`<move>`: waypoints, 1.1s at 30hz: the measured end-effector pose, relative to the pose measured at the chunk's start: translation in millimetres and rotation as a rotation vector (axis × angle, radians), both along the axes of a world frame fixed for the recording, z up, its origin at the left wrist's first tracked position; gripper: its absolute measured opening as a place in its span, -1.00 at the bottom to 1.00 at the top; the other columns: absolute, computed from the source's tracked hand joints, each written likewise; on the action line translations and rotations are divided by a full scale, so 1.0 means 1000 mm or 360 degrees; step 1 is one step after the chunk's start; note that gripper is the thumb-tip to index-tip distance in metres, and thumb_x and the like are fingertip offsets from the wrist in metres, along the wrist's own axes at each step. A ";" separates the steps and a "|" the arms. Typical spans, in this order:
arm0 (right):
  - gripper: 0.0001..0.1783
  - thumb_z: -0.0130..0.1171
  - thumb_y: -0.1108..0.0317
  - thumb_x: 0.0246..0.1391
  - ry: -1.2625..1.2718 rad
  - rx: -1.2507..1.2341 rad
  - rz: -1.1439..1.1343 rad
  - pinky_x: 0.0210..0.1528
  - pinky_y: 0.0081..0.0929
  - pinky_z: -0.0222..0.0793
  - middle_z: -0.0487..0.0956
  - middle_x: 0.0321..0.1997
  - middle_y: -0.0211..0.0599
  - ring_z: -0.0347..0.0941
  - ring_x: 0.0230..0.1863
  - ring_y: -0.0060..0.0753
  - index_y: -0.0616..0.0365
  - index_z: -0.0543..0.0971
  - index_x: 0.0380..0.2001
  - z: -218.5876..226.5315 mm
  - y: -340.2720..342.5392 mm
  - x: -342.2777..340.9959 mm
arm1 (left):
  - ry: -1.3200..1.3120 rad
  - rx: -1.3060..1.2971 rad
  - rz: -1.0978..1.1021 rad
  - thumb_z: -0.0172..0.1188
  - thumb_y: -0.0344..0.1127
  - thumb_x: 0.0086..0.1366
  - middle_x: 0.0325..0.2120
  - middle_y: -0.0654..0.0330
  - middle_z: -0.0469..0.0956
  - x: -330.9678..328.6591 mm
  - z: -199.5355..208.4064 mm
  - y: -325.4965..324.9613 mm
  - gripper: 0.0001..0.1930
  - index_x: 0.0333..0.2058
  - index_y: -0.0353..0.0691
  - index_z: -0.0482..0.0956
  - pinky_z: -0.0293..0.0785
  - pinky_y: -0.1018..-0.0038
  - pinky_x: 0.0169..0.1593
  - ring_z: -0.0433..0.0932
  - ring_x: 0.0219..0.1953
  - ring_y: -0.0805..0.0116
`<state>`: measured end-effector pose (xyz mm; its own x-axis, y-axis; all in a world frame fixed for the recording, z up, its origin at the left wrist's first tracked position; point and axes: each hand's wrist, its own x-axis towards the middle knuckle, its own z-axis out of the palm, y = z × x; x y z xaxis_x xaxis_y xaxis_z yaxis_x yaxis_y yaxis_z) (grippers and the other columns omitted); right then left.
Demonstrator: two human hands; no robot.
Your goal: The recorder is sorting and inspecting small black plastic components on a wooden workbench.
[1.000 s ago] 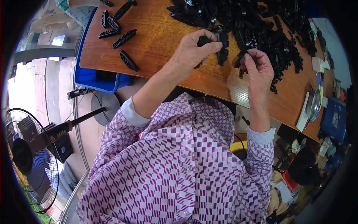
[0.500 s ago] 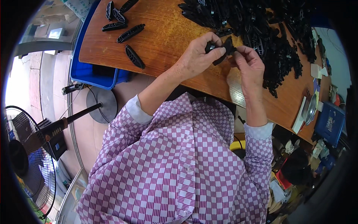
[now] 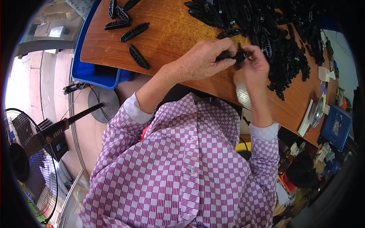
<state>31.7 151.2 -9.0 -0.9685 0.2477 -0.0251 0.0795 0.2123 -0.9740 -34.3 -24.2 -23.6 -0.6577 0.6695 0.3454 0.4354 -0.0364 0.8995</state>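
My left hand [image 3: 203, 60] is closed round a long black plastic part [image 3: 240, 56], thumb below and fingers above, over the table's near edge. At the part's right end, my right hand [image 3: 256, 68] has its fingers pinched together; they are slightly blurred, and any small piece between them is hidden. Just beyond both hands lies another black part [image 3: 229, 33]. A heap of similar long black parts [image 3: 247, 17] covers the far side, with smaller black pieces [image 3: 287, 60] spread to its right. Several slim black parts with ribbed insides, one of them nearest [image 3: 138, 57], lie at the left.
The wooden table [image 3: 167, 26] has a rounded left end. Below it on the left is a blue bin [image 3: 95, 78]. A standing fan [image 3: 30, 163] is at far left. On the right sit a shiny metal dish [image 3: 316, 114] and a blue box [image 3: 336, 127].
The black part has turned from a steep tilt to lying more level between my hands. My left hand has shifted slightly right and rolled over it; the right fingers have drawn closer to its end.
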 end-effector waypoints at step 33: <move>-0.81 0.21 0.43 0.08 0.0000 -0.1157 -0.0336 -0.07 -0.57 0.22 0.54 -0.22 -0.46 0.38 -0.14 -0.62 0.09 0.52 -0.20 0.001 -0.030 0.044 | -0.1378 0.0461 0.0098 0.22 -0.33 0.24 -0.42 0.28 0.51 0.047 0.004 0.010 -0.76 -0.15 -0.25 0.45 0.37 0.68 -0.50 0.42 -0.51 0.64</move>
<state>75.6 121.2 -7.5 -0.9024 0.3488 -0.2528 0.0472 -0.5033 -0.8628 12.6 -14.7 -19.5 -0.7967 0.5888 -0.1361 -0.3784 -0.3105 0.8720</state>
